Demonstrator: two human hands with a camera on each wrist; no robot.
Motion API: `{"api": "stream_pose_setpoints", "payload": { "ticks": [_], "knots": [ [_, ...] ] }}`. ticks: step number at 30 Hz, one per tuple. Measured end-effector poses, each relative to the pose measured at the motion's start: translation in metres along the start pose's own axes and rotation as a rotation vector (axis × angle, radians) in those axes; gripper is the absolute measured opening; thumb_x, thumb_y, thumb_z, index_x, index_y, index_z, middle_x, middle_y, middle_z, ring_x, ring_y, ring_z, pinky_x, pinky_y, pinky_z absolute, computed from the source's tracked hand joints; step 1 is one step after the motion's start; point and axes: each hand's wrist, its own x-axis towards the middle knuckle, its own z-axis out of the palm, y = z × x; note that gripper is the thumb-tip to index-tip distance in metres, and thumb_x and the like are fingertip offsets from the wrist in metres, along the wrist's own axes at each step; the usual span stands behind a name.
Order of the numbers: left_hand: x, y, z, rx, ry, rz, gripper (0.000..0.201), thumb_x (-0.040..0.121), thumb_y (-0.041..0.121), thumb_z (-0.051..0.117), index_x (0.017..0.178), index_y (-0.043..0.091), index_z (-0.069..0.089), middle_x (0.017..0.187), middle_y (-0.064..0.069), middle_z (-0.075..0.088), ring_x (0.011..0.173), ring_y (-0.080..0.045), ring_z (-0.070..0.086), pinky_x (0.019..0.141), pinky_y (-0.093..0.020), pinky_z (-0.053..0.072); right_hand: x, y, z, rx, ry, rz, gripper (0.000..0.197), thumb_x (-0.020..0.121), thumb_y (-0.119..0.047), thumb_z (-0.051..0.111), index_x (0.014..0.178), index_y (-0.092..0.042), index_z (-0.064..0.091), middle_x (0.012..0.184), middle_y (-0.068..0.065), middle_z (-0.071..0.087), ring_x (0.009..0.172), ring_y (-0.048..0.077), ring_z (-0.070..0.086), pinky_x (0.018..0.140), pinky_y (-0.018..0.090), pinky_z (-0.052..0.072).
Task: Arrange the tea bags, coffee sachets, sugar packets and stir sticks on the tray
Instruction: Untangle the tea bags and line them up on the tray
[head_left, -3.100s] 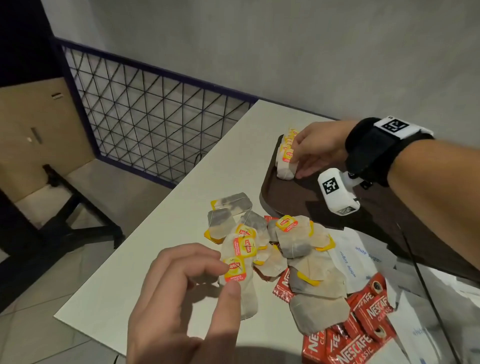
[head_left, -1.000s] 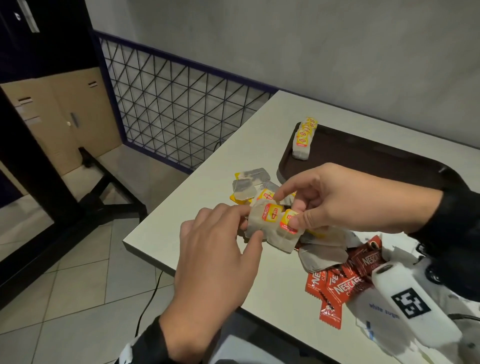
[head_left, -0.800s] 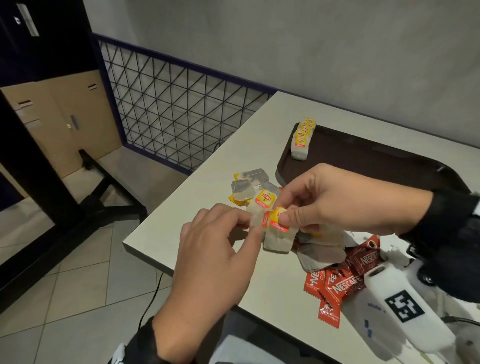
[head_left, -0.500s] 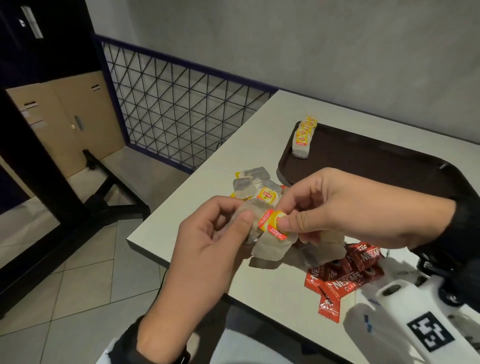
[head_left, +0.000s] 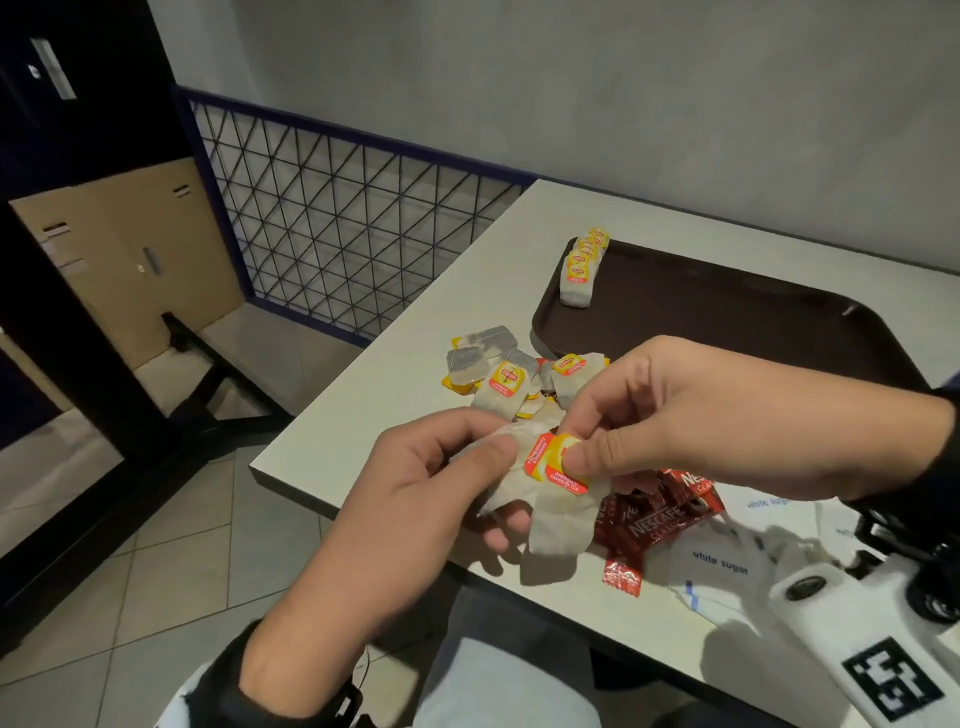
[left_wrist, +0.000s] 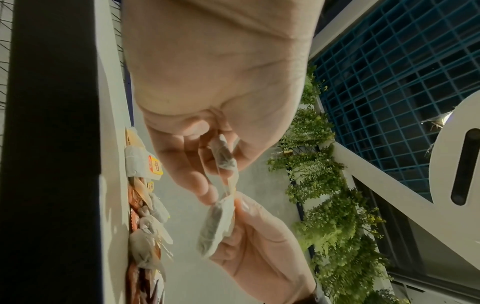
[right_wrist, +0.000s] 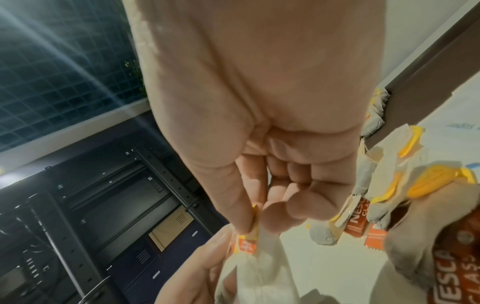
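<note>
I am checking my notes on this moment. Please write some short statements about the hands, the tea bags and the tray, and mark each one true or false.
1. Both hands hold tea bags above the table edge. True: left hand, right hand, tea bags.
2. The tray holds no tea bags. False: a row of tea bags stands at its far left corner.
3. The coffee sachets lie on the table. True.
4. The right hand is open. False: it pinches a yellow tag.
</note>
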Motion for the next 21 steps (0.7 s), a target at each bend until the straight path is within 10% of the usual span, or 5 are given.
{"api": "stream_pose_setpoints", "payload": {
  "ticks": [5, 10, 21],
  "knots": [
    [-0.003, 0.003, 0.006, 0.023, -0.056, -0.103, 0.016, 0.09, 0.014, 0.064, 0.079, 0.002, 0.066, 0.063, -0.023, 0.06, 0.05, -0.023, 0.06, 0.047, -0.028, 0.049, -0.011, -0.003, 0.004, -0.122, -0.003, -0.012, 0.015, 0.087, -0.03, 0.079, 0.092, -0.016, 0.079, 0.088, 0.014, 0.076, 0.073, 0.02, 0.062, 0.075, 0.052, 0.055],
    [-0.006, 0.003, 0.012, 0.135, -0.075, -0.11, 0.018, 0.091, 0.016, 0.066, 0.075, 0.007, 0.068, 0.069, -0.018, 0.056, 0.054, -0.023, 0.06, 0.047, -0.026, 0.047, -0.02, -0.007, 0.004, -0.259, -0.001, -0.015, 0.015, 0.087, -0.036, 0.077, 0.087, -0.021, 0.079, 0.07, 0.001, 0.07, 0.056, 0.004, 0.051, 0.054, 0.022, 0.042],
    [-0.01, 0.008, 0.021, 0.257, -0.046, 0.058, 0.021, 0.08, 0.036, 0.081, 0.075, 0.017, 0.075, 0.063, 0.002, 0.06, 0.058, -0.011, 0.05, 0.053, -0.027, 0.044, -0.036, -0.003, -0.003, -0.287, 0.122, -0.075, 0.021, 0.082, -0.036, 0.081, 0.101, -0.03, 0.077, 0.083, -0.001, 0.076, 0.076, 0.025, 0.07, 0.07, 0.045, 0.058]
  ]
}}
